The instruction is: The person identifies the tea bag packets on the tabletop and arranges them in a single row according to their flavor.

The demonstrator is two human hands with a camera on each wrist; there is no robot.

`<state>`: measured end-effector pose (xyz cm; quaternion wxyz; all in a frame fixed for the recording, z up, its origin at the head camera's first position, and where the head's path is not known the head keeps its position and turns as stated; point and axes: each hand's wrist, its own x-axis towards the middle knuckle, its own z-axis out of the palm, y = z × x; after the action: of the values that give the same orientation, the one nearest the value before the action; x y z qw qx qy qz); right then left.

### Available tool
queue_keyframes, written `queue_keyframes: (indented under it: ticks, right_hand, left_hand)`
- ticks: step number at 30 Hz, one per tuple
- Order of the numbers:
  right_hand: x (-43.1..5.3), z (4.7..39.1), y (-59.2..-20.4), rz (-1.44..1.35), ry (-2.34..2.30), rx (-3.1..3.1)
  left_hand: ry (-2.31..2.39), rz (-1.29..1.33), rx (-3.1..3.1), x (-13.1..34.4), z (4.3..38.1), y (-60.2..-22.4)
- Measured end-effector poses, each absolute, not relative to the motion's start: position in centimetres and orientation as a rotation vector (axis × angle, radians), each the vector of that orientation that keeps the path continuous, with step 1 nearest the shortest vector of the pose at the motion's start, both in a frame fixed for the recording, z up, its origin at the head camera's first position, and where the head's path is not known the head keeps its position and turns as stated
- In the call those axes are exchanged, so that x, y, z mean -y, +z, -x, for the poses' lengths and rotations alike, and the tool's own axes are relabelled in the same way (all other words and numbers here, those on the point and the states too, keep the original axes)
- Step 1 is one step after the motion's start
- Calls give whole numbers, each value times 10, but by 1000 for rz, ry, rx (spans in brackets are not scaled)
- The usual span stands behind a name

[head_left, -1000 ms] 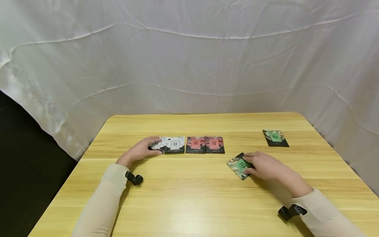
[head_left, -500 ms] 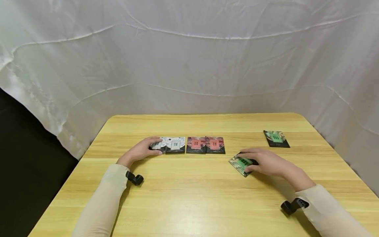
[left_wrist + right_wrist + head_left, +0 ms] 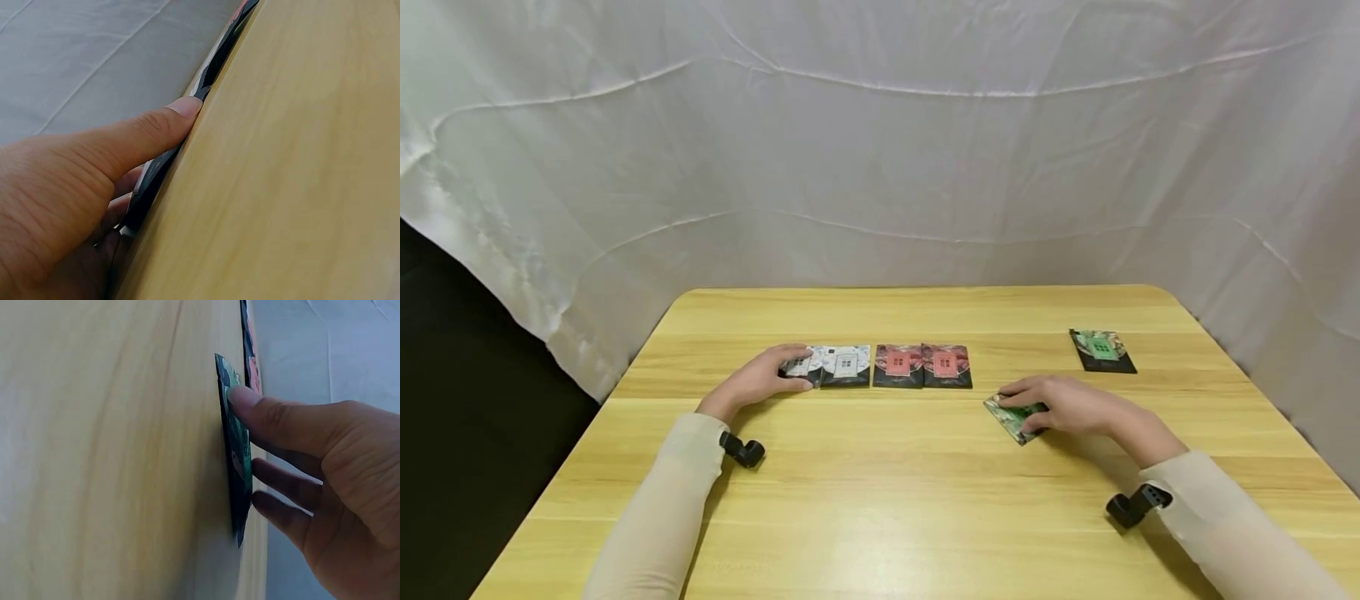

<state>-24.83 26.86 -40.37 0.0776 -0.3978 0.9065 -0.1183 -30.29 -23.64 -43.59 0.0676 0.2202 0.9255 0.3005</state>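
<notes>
In the head view my left hand (image 3: 756,383) holds the left one of two white-and-black sachets (image 3: 846,367), thumb along its near edge. In the left wrist view my thumb lies over the sachet's black edge (image 3: 156,172), with the other fingers partly hidden behind it. Two red-and-black sachets (image 3: 898,367) continue the row to the right. At the right, my right hand (image 3: 1067,406) grips a slanted green sachet (image 3: 1011,419), fingers at its far side and thumb at its near side. The right wrist view shows thumb and fingertips on the green sachet's printed face (image 3: 236,434).
Another green-and-black sachet (image 3: 1102,350) lies at the back right of the wooden table (image 3: 865,500). A pale curtain (image 3: 880,167) hangs behind the table. Dark cloth (image 3: 467,417) shows at the left.
My right hand has shifted its fingers farther over the green sachet, toward its left corner, and the sachet has turned slightly. The left hand and the row stay in place.
</notes>
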Motion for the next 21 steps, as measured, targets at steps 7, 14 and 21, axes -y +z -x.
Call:
queue_keyframes:
  ticks: [7,14,21]
  right_hand:
    - [-274,253,-400,1168,-330,-2705]
    - [-281,257,-397,1134,-345,-2701]
    - [-286,265,-401,1090,-331,-2806]
  left_hand:
    - [890,-676,-2791,237,304,-436]
    - [896,-665,-2791,237,304,-436]
    - [898,-680,-2790,236,303,-434]
